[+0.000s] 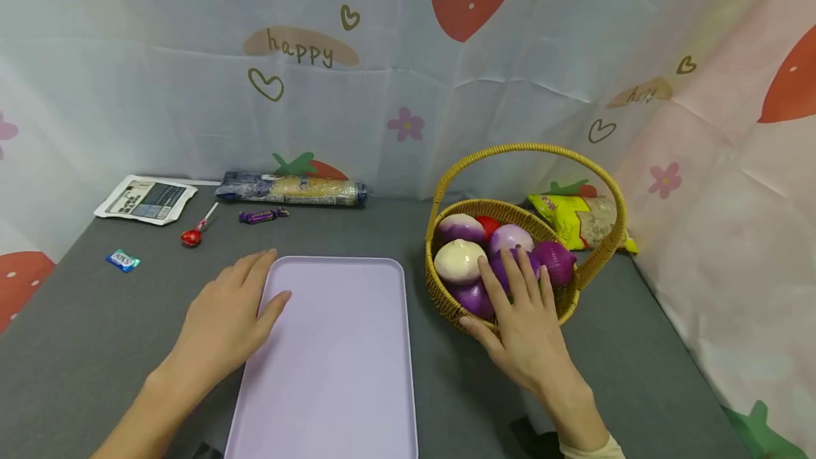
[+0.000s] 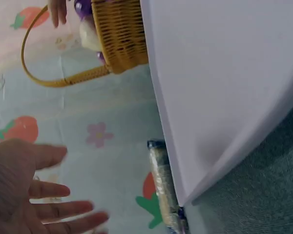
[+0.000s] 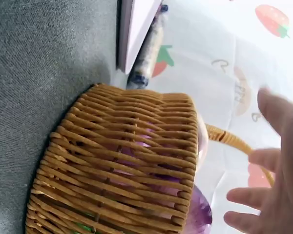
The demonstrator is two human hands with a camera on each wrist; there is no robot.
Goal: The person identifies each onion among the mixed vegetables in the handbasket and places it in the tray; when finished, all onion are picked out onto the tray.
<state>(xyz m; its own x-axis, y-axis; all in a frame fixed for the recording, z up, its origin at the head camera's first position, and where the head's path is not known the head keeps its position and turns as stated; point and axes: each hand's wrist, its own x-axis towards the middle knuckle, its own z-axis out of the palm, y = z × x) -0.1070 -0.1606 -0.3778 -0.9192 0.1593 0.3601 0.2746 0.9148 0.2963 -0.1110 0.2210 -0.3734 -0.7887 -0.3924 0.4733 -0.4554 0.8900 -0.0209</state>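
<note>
My left hand (image 1: 223, 314) hovers over the left edge of a lavender tray (image 1: 338, 367), fingers extended and thumb spread. In the left wrist view that hand (image 2: 34, 190) holds nothing. My right hand (image 1: 532, 338) reaches over the near side of a wicker basket (image 1: 438, 301), its fingers straight and spread. The right wrist view shows the right hand (image 3: 273, 180) a little above the basket's rim. Inside sit a purple onion (image 1: 556, 263), a white round vegetable (image 1: 459, 261), several other purple ones and something red (image 1: 488, 226), partly hidden by neighbours and fingers.
Along the back lie a white packet (image 1: 149, 198), a long clear-wrapped package (image 1: 293, 190) and a yellow bag (image 1: 567, 218) behind the basket. A red lollipop (image 1: 192, 236), a purple-wrapped candy (image 1: 263, 216) and a small blue packet (image 1: 122, 261) lie at the left. A printed curtain (image 1: 408, 76) hangs behind.
</note>
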